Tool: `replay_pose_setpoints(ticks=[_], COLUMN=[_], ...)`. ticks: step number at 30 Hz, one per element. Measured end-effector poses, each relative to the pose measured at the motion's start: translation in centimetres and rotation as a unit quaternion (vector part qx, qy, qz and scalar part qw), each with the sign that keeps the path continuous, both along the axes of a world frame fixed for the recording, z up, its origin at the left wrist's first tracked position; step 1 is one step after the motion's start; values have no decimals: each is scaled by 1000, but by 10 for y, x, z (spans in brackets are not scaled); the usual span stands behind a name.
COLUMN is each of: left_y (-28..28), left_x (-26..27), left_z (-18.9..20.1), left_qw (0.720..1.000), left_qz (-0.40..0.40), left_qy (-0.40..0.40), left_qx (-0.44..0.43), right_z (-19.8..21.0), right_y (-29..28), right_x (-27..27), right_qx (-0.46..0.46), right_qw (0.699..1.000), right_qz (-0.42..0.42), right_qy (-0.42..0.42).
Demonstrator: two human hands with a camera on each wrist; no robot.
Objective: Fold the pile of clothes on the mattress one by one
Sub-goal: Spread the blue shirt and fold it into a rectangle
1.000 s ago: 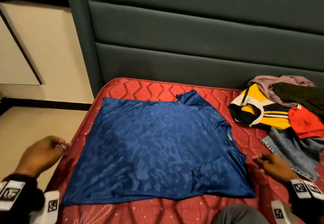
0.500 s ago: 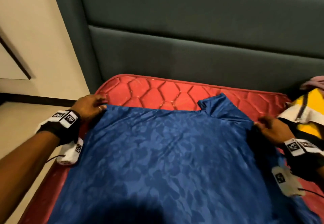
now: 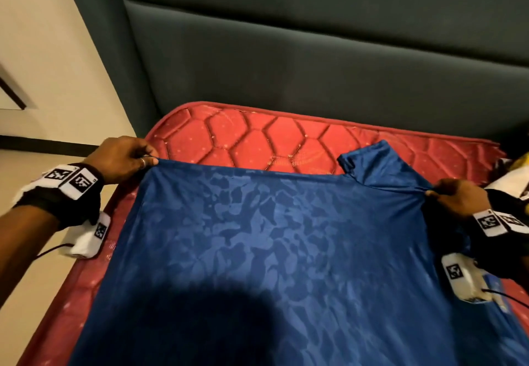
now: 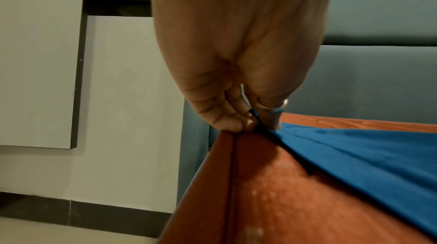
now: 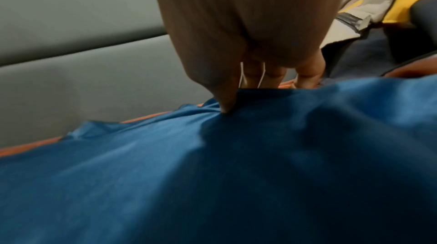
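A blue patterned shirt [image 3: 272,245] lies spread flat over the red mattress [image 3: 257,139], one sleeve [image 3: 369,162] sticking out at its far edge. My left hand [image 3: 148,161] pinches the shirt's far left corner, seen close in the left wrist view as thumb and fingers of my left hand [image 4: 254,123] nipping the blue shirt [image 4: 354,154] at the mattress [image 4: 272,192] corner. My right hand [image 3: 432,194] pinches the far right corner; in the right wrist view my right hand [image 5: 229,106] has its thumb pressed into the bunched shirt [image 5: 212,173].
A dark grey padded headboard [image 3: 315,59] rises right behind the mattress. The pile's yellow, white and black garment [image 3: 512,176] lies at the right edge, also shown as the garment [image 5: 390,5] just past my right hand. A cream wall and floor [image 3: 43,79] lie left of the bed.
Both hands reached from the near sides to the shirt's far corners and took hold; the far edge is now pulled taut between them. My head has leaned forward over the shirt.
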State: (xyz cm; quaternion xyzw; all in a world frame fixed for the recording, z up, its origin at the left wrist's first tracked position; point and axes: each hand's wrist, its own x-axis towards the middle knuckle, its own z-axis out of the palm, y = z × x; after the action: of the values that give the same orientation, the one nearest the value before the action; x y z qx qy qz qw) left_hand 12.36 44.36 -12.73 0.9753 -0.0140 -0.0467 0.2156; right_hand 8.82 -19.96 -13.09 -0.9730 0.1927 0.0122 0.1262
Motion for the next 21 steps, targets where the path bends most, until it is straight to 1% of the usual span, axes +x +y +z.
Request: replay_pose_setpoints(ticks=[2,5,6,8,10,11,12,13,15,16,18,21], left_y=[-5,-9,-12,-25,-52,-69,-87,-104,-133,-141,-149,-150], left_x=[-1,4,3,2,-3,-6,-9,-13,-15,-13,-5,3], left_z=[-5,-10,-8,-5,-1,0,0,0,-4,-8,-16,-23], left_qw=[1000,999,997,989,985,984,982,982,984,984,985,986], left_qz=[12,15,21,31,-1,-46,-98,-137,-173,-176,-167,-153], left_qy=[-9,-45,-63,-112,-140,-142,-132,-106,-34,-10,12,28], left_qx=[13,26,37,92,105,101,92,73,26,20,38,57], right_z=[0,10,12,17,19,19,19,19,16,14,12,10], right_y=[4,5,5,10,22,29,36,44,53,57,61,63], right_x=[-2,-3,-1,6,18,26,35,44,62,71,86,104], right_qx=[16,64,72,58,44,44,47,45,44,40,28,31], right_qw=[1000,997,997,998,999,998,997,997,997,998,999,998], right_qz=[-9,-12,-5,0,12,25,41,52,54,50,46,47], right_qy=[18,46,37,3,-29,-36,-40,-38,-27,-16,4,-5])
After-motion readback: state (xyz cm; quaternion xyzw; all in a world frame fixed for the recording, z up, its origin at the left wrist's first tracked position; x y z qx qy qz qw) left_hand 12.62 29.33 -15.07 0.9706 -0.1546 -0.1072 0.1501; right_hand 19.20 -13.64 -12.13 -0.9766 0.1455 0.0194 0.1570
